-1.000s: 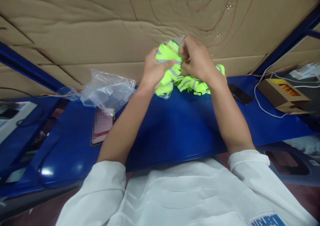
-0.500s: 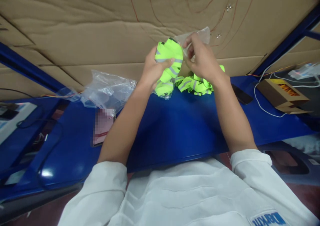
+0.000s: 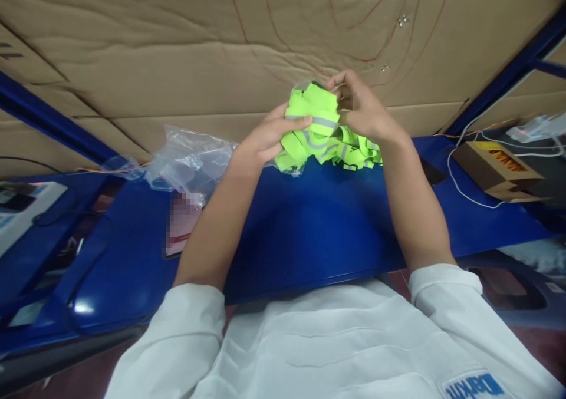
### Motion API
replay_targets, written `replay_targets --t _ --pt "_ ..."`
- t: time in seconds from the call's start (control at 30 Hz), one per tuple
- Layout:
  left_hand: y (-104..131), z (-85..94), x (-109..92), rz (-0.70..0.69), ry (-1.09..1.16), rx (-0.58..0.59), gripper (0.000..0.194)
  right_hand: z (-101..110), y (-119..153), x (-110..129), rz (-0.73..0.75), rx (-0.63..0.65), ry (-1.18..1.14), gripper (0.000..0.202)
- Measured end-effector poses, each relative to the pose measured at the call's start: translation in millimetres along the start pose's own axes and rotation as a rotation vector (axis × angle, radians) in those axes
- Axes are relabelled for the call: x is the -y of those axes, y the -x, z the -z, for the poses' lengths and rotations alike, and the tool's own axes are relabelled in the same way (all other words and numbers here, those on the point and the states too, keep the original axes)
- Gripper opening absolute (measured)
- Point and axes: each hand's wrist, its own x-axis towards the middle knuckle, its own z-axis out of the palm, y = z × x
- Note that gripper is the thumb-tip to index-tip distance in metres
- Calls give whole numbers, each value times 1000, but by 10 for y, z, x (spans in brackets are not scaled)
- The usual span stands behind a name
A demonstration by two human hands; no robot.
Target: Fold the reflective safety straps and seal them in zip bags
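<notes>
A folded bundle of neon yellow reflective strap [image 3: 313, 107] with grey stripes is in my left hand [image 3: 269, 132], whose thumb presses across its front. A dark piece shows at the bundle's top edge. My right hand [image 3: 360, 107] is at the bundle's right side with its fingers curled in; what they pinch is hidden. Clear plastic shows behind the bundle's top edge. Below the hands, more neon reflective straps [image 3: 354, 150] lie in a loose heap on the blue table [image 3: 309, 228]. Another yellow bundle in clear plastic [image 3: 292, 162] sits under my left hand.
Crumpled clear plastic bags [image 3: 190, 154] lie to the left, beside a pink-faced flat item [image 3: 183, 225]. On the right are a dark phone-like object [image 3: 432, 171], an open cardboard box [image 3: 497, 169] and a white cable [image 3: 464, 190]. A cardboard wall [image 3: 177, 69] stands behind the table.
The bundle in my left hand has shifted right and tilted slightly. The clear plastic that stuck out behind my right hand is now mostly out of sight. My right fingers are closer against the bundle.
</notes>
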Motion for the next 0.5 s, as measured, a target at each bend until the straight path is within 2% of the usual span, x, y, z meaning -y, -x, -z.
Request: replay_targets --t 0.13,0.3,0.4,0.5 --pt "13 -39 21 74 -102 -17 67 62 12 -54 -16 -20 -4 42" --pt "-9 -116 27 70 -161 -68 63 100 22 -70 -21 103 71 33" --pt "-39 -124 26 66 -105 -128 57 95 6 -35 9 33 112 26" --pt "-102 -108 79 -7 -156 -224 55 63 -11 1 103 -42 174 22"
